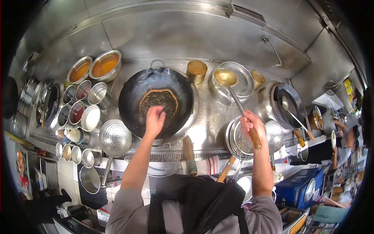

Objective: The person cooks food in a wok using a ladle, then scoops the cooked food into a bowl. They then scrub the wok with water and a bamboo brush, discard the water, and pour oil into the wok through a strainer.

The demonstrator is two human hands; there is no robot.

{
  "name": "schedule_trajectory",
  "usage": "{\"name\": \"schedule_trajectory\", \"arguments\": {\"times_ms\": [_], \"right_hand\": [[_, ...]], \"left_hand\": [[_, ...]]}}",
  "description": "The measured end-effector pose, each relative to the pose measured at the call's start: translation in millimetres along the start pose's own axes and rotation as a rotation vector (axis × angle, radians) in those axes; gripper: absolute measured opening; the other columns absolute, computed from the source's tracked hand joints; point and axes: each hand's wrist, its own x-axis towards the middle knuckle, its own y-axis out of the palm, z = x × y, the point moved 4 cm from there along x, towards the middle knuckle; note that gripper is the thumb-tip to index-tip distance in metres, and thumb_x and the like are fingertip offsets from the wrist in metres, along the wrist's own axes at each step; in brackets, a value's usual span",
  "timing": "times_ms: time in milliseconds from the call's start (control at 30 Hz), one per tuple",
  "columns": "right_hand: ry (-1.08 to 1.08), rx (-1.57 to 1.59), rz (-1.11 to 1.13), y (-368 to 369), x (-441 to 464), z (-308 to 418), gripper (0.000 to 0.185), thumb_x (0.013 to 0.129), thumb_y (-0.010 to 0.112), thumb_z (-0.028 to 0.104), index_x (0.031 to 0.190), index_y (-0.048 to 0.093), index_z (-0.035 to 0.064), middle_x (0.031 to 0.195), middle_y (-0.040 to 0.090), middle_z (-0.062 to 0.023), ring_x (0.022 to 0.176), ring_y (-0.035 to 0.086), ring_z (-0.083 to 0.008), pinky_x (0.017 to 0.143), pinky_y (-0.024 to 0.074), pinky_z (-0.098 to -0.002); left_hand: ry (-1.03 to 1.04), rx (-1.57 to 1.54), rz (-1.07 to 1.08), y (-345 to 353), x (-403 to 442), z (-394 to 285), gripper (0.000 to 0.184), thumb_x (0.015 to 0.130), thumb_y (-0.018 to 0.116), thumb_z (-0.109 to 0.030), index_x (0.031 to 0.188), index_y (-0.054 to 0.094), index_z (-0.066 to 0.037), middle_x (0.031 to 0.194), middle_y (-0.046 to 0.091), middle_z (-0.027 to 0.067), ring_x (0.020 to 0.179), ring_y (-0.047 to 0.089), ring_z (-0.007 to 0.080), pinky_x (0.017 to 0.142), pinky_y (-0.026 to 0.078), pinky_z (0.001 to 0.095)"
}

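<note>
My left hand (155, 118) is over the near side of a black wok (130, 97), its fingers bent and drawn together. Whatever they may hold is hidden. Beyond the fingertips, an orange-brown ring (176, 102) surrounds a dark, glossy patch at the wok's bottom. On the right, my right hand (252, 124) is wrapped round the wooden handle of a ladle (226, 77). The ladle's bowl is over a steel pot (244, 90), and its handle slants down toward me. Below that hand are round wire strainers (235, 136).
Metal cups (99, 96) and two bowls of orange liquid (105, 65) stand left of the wok. A perforated skimmer (115, 137) lies near the front edge. A brush (189, 152) and striped towel (208, 165) are in front. Another person (346, 142) is at far right.
</note>
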Motion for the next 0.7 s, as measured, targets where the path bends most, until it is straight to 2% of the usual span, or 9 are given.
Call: {"name": "schedule_trajectory", "arguments": {"times_ms": [133, 267, 300, 400, 433, 533, 567, 667, 700], "right_hand": [[0.08, -0.069, 0.008, 57, -42, -15, 0.036, 0.101, 0.057, 0.009, 0.134, 0.044, 0.0044, 0.078, 0.053, -0.004, 0.05, 0.044, -0.0046, 0.043, 0.0351, -0.0213], [0.125, -0.271, -0.016, 107, -61, -49, 0.053, 0.098, 0.059, 0.007, 0.146, 0.036, 0.0003, 0.078, 0.054, -0.0058, 0.048, 0.043, -0.0064, 0.041, 0.0341, -0.0223], [0.113, -0.358, -0.008, 113, -60, -58, 0.064, 0.096, 0.062, 0.007, 0.152, 0.032, -0.0015, 0.074, 0.055, -0.0049, 0.046, 0.044, -0.008, 0.04, 0.0353, -0.0241], [0.031, -0.599, 0.034, 110, -44, -88, 0.07, 0.095, 0.064, 0.008, 0.155, 0.03, -0.0025, 0.069, 0.055, -0.003, 0.046, 0.046, -0.009, 0.04, 0.0363, -0.0253], [-0.021, -0.726, 0.022, 106, -36, -93, 0.07, 0.094, 0.067, 0.011, 0.155, 0.035, -0.0004, 0.07, 0.058, -0.0032, 0.046, 0.048, -0.0083, 0.042, 0.0387, -0.0264], [-0.215, -1.234, -0.079, 88, 5, -87, 0.068, 0.093, 0.067, 0.014, 0.153, 0.04, 0.0019, 0.08, 0.069, -0.0124, 0.057, 0.064, -0.0196, 0.055, 0.0504, -0.0335], [-0.394, -1.486, -0.123, 74, 28, -81, 0.066, 0.092, 0.067, 0.015, 0.153, 0.041, 0.0071, 0.098, 0.073, -0.0235, 0.085, 0.073, -0.0373, 0.078, 0.0556, -0.0447], [-0.674, -1.672, -0.173, 43, 92, -60, 0.064, 0.092, 0.065, 0.015, 0.152, 0.043, 0.0096, 0.109, 0.069, -0.0291, 0.108, 0.065, -0.0477, 0.093, 0.051, -0.0525], [-0.629, -1.708, -0.185, 40, 112, -49, 0.064, 0.091, 0.065, 0.014, 0.152, 0.043, 0.0109, 0.11, 0.069, -0.0293, 0.107, 0.065, -0.0479, 0.092, 0.0512, -0.0531]], "left_hand": [[-0.04, -0.043, 0.071, 55, 60, 20, 0.026, 0.087, 0.075, -0.011, 0.107, 0.063, 0.0, 0.101, 0.065, 0.0122, 0.089, 0.066, 0.0222, 0.08, 0.056, 0.0345], [-0.299, -0.144, 0.123, 96, 96, 41, 0.032, 0.078, 0.08, -0.017, 0.1, 0.062, -0.001, 0.099, 0.067, 0.0154, 0.09, 0.067, 0.0278, 0.083, 0.054, 0.0397], [-0.377, -0.173, 0.121, 99, 101, 46, 0.033, 0.077, 0.08, -0.018, 0.099, 0.062, -0.002, 0.097, 0.067, 0.0159, 0.089, 0.067, 0.0278, 0.083, 0.054, 0.0397], [-0.434, 0.022, 0.295, 67, 108, 25, 0.03, 0.079, 0.079, -0.019, 0.095, 0.062, 0.0, 0.091, 0.07, 0.0149, 0.084, 0.068, 0.0223, 0.078, 0.054, 0.0359], [-0.166, 0.307, 0.167, 66, 115, 38, 0.033, 0.077, 0.08, -0.022, 0.093, 0.062, 0.0, 0.093, 0.072, 0.0163, 0.088, 0.069, 0.029, 0.081, 0.054, 0.04], [-0.286, 0.225, 0.371, 29, 97, 55, 0.037, 0.078, 0.077, -0.02, 0.106, 0.063, 0.0, 0.102, 0.071, 0.019, 0.099, 0.069, 0.0342, 0.088, 0.053, 0.0413], [-0.193, 0.168, 0.35, 9, 85, 46, 0.039, 0.08, 0.076, -0.018, 0.113, 0.062, -0.001, 0.109, 0.07, 0.0191, 0.104, 0.067, 0.0338, 0.091, 0.053, 0.0409], [0.04, 0.05, 0.237, -41, 39, 56, 0.047, 0.086, 0.071, -0.011, 0.13, 0.057, -0.003, 0.126, 0.065, 0.0188, 0.115, 0.064, 0.0319, 0.099, 0.05, 0.0412], [-0.009, 0.122, 0.18, -63, 23, 45, 0.045, 0.086, 0.07, -0.01, 0.128, 0.058, -0.003, 0.127, 0.065, 0.018, 0.116, 0.063, 0.0314, 0.1, 0.049, 0.0402]]}}
